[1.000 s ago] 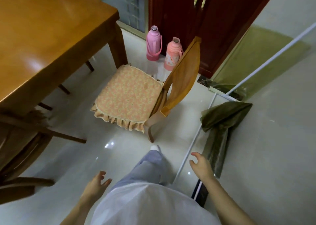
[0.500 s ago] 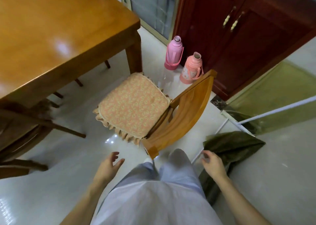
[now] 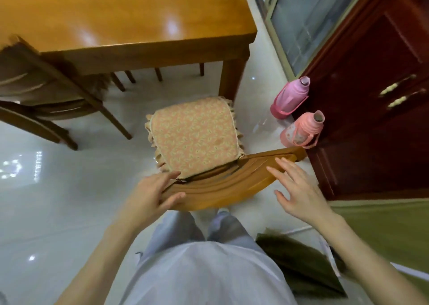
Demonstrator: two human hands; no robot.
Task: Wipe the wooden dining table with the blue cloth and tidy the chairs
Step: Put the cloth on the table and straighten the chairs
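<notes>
Head view: two chairs are counted. The cushioned chair [image 3: 222,184] stands at centre, its seat near the table [image 3: 130,17] corner, with a gap of bare floor between seat front and table edge. A darker second chair [image 3: 46,91] is seen at 9 o'clock, tucked partly under the table. Two flasks are counted at 3 o'clock: a pink flask [image 3: 291,97] and a salmon flask [image 3: 301,129], just beside the dark red cabinet [image 3: 371,119]. The backrest's left end is clasped by the left hand [image 3: 151,195], thumb below and fingers over the top. The right hand [image 3: 299,188] is spread open, fingertips at the rail's right part; contact cannot be judged. Open white floor [image 3: 58,200] lies at 8 o'clock. A blue cloth is not found in view.
</notes>
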